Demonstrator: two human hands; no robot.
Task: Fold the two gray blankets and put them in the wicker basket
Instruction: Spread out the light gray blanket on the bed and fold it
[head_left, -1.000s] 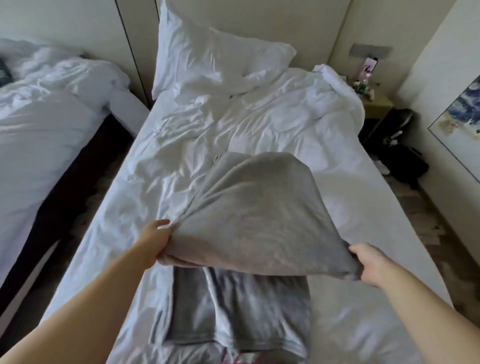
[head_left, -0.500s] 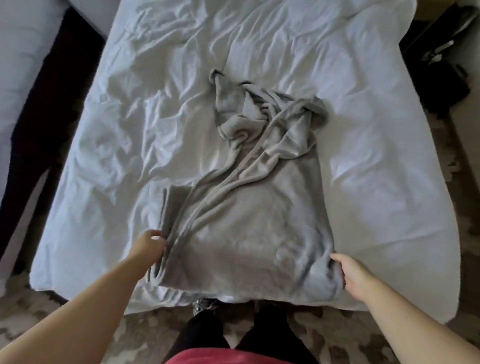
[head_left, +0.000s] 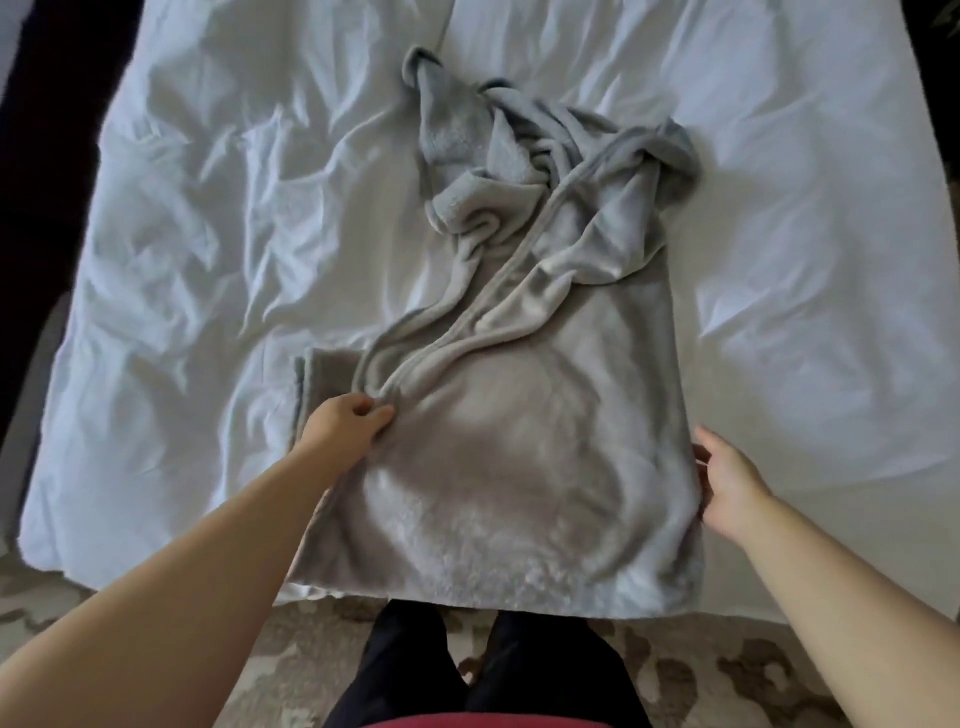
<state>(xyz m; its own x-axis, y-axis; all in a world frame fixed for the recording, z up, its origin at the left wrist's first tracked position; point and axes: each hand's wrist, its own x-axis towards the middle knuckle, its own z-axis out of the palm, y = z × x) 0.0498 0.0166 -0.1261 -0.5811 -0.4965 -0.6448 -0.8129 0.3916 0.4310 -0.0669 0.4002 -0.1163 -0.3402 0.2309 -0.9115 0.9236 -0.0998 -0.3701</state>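
One gray blanket (head_left: 519, 467) is laid on the white bed (head_left: 208, 260) at its near edge, far end bunched, a fold at its left side pinched by the left hand (head_left: 348, 431), right edge touched by the right hand (head_left: 727, 483), whose grip, fingers part-hidden, cannot be told.

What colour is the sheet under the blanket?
White sheet, clearest in the head view.

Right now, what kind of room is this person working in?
Most likely a bedroom, perhaps a hotel room. A bed with a rumpled white sheet fills the view, a gray blanket lies spread on it, and patterned carpet shows at its foot.
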